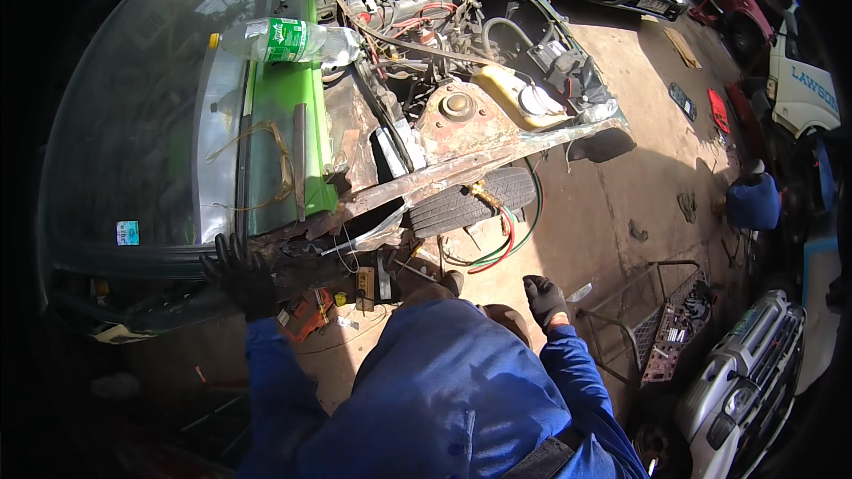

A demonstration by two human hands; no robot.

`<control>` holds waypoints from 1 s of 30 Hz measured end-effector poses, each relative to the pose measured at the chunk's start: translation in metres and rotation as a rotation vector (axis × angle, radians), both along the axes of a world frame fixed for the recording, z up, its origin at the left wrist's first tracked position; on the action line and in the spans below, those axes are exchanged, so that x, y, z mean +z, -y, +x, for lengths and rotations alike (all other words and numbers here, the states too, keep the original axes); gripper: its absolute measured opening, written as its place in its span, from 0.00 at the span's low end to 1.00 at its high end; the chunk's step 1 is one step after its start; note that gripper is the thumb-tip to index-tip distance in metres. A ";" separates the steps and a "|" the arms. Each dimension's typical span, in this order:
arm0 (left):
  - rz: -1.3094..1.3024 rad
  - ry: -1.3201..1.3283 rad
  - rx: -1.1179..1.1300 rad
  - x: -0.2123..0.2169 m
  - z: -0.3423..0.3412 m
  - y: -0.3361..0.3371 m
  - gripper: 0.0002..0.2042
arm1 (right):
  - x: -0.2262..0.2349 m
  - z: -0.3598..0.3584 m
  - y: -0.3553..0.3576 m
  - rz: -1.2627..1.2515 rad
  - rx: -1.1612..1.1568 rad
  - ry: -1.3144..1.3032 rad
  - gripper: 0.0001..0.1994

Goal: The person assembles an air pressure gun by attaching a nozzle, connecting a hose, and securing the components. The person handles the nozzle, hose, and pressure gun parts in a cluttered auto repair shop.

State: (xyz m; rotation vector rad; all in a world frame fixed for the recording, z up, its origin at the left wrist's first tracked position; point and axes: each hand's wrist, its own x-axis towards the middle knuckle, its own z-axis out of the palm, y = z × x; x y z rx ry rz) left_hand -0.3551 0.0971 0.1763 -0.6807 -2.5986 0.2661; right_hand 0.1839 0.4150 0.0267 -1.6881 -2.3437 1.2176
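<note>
- a windscreen (133, 124) is seen at the far left, with a small sticker (128, 232) near its lower corner.
- the left hand (238, 277), in a black glove, is laid on the dark rusted edge (297, 253) at the base of the windscreen; the fingers are spread and pressed on the metal, nothing being gripped.
- a clear plastic bottle (288, 41) with a green label and yellow cap is laid on its side across the green panel (288, 115), well above the left hand.
- small tools and an orange part (306, 312) are scattered on the ground just below the rusted edge, between the two hands.
- blue sleeves and a blue overall (444, 390) fill the lower middle.
- the open engine bay (426, 18) is seen at the top centre, with a yellowish tank (510, 89) to its right.
- a rusted strut tower (457, 111) sits above a bent strip of bare metal (479, 155).
- a tyre (475, 200) lies under that strip; a brass fitting with red and green hoses (506, 235) is draped over it.
- the right hand (543, 299), also gloved in black, is held free above the ground, loosely curled, empty, near the hoses but apart from them.
- a wire basket (652, 319) stands just right of the right hand.
- other vehicles (745, 364) are parked at the right rim.
</note>
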 end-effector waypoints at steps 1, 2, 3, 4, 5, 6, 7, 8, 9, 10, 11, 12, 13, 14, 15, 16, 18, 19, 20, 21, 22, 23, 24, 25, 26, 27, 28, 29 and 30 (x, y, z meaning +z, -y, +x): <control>0.002 -0.028 -0.015 0.002 0.004 -0.003 0.34 | 0.005 -0.010 -0.014 0.007 -0.032 -0.059 0.19; -0.023 -0.019 0.020 0.005 0.007 -0.006 0.34 | 0.008 -0.020 -0.028 -0.026 -0.059 -0.113 0.19; -0.049 -0.014 0.047 0.008 0.009 -0.008 0.34 | 0.010 -0.025 -0.041 -0.060 -0.088 -0.158 0.19; -0.069 -0.019 0.070 0.008 0.012 -0.010 0.34 | 0.012 -0.027 -0.052 -0.055 -0.094 -0.179 0.18; -0.102 0.002 0.113 0.007 0.012 -0.012 0.34 | 0.012 -0.027 -0.063 -0.049 -0.099 -0.201 0.18; -0.098 -0.025 0.100 0.005 0.012 -0.012 0.34 | 0.010 -0.026 -0.074 -0.043 -0.102 -0.216 0.18; -0.067 -0.118 0.029 0.003 0.010 -0.012 0.34 | 0.008 -0.023 -0.087 -0.037 -0.092 -0.216 0.17; -0.117 -0.078 0.089 0.001 0.008 -0.013 0.32 | 0.005 -0.016 -0.100 -0.029 -0.083 -0.208 0.17; -0.143 -0.097 0.093 -0.001 0.006 -0.013 0.31 | 0.003 -0.005 -0.112 -0.022 -0.074 -0.198 0.17; -0.161 -0.157 0.023 -0.001 0.006 -0.015 0.30 | -0.001 0.007 -0.125 -0.019 -0.071 -0.168 0.16; -0.091 -0.174 -0.050 0.002 0.007 -0.018 0.29 | -0.003 0.019 -0.137 -0.032 -0.086 -0.187 0.16; -0.006 -0.254 -0.223 0.011 0.008 -0.024 0.28 | -0.005 0.031 -0.150 -0.046 -0.106 -0.189 0.16; 0.084 -0.364 -0.437 0.020 0.015 -0.034 0.27 | -0.006 0.041 -0.167 -0.061 -0.132 -0.155 0.16; 0.142 -0.418 -0.293 0.029 0.033 -0.047 0.25 | -0.003 0.053 -0.184 -0.097 -0.127 -0.192 0.16; 0.338 -0.316 -0.183 0.037 0.057 -0.066 0.24 | 0.003 0.062 -0.200 -0.066 -0.117 -0.178 0.17; 0.523 -0.252 -0.105 0.047 0.078 -0.093 0.24 | 0.012 0.069 -0.218 -0.016 -0.057 -0.195 0.16; 0.789 -0.067 -0.140 0.058 0.124 -0.165 0.23 | 0.037 0.073 -0.251 0.009 -0.012 -0.232 0.15; 0.858 0.083 -0.191 0.053 0.152 -0.203 0.23 | 0.053 0.070 -0.274 -0.008 0.001 -0.250 0.15; 0.903 0.225 -0.329 0.045 0.173 -0.240 0.22 | 0.071 0.065 -0.293 -0.035 0.002 -0.233 0.15; 0.555 0.222 -0.434 0.045 0.177 -0.264 0.22 | 0.088 0.054 -0.313 0.011 0.061 -0.291 0.14; 0.473 0.227 -0.533 0.036 0.172 -0.291 0.23 | 0.104 0.037 -0.331 0.050 0.101 -0.321 0.14; 0.604 0.251 -0.552 0.021 0.171 -0.314 0.24 | 0.120 0.018 -0.347 0.086 0.139 -0.346 0.13; 0.905 0.371 -0.444 0.000 0.171 -0.341 0.24 | 0.136 -0.003 -0.361 0.162 0.232 -0.376 0.13; 0.854 0.363 -0.294 -0.012 0.162 -0.350 0.24 | 0.149 -0.031 -0.375 0.248 0.331 -0.426 0.12; 0.795 0.349 -0.178 -0.022 0.151 -0.354 0.25 | 0.161 -0.061 -0.380 0.261 0.336 -0.497 0.12; 0.709 0.391 -0.001 -0.031 0.142 -0.355 0.25 | 0.173 -0.092 -0.387 0.301 0.417 -0.504 0.13; 0.691 0.178 -0.169 -0.038 0.135 -0.355 0.29 | 0.185 -0.121 -0.387 0.272 0.429 -0.558 0.13; 0.740 0.146 -0.237 -0.043 0.130 -0.354 0.30 | 0.195 -0.150 -0.385 0.241 0.446 -0.616 0.13; 0.684 0.155 -0.147 -0.048 0.130 -0.354 0.30 | 0.203 -0.184 -0.385 0.308 0.516 -0.594 0.12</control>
